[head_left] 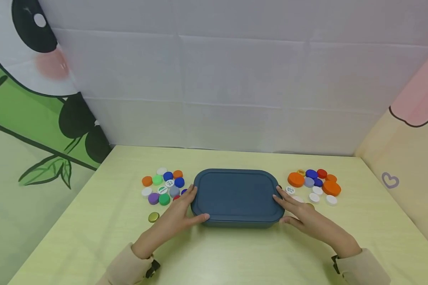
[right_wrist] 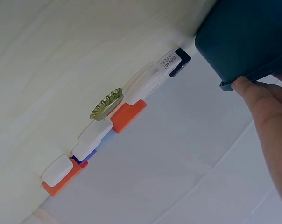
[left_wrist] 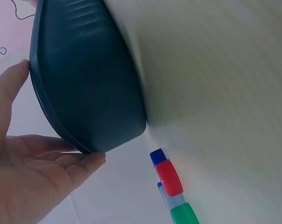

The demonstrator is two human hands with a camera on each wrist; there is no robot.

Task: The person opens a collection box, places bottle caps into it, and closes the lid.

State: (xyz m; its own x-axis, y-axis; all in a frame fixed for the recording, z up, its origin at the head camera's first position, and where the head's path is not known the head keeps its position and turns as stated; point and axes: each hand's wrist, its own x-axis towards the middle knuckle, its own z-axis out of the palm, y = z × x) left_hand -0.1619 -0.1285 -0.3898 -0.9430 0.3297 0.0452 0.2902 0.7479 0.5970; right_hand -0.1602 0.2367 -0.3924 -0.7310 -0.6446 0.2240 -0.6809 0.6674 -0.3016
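Box point(head_left: 238, 196), dark blue with a flat, round-cornered top, sits on a pale table point(head_left: 246, 257) just below the middle of the head view, flanked by a person's two hands. The left hand point(head_left: 178, 213) is spread at the box's left end, thumb on the near edge and fingers against the far part of the rim; they lie outstretched rather than curled. At the opposite end, the right hand point(head_left: 303, 213) is likewise extended, fingertips on the right edge and thumb near the lower right corner, with no clenching.

Beige sleeves point(head_left: 130, 265) enter at the bottom of the frame. Left of centre, a group of caps in green, purple, blue, white and orange lies near the left hand, a gold cap point(head_left: 153, 217) at its lower edge. Right of centre, a second group includes two large orange caps point(head_left: 331, 188), with white, blue and red ones among them. In the right wrist view, a crimped bottle cap point(right_wrist: 106, 104) leans near the middle.

A pale wall point(head_left: 235, 71) fills the top of the head view, with a leaf drawing point(head_left: 44, 170) at left and a heart point(head_left: 390, 180) at right.
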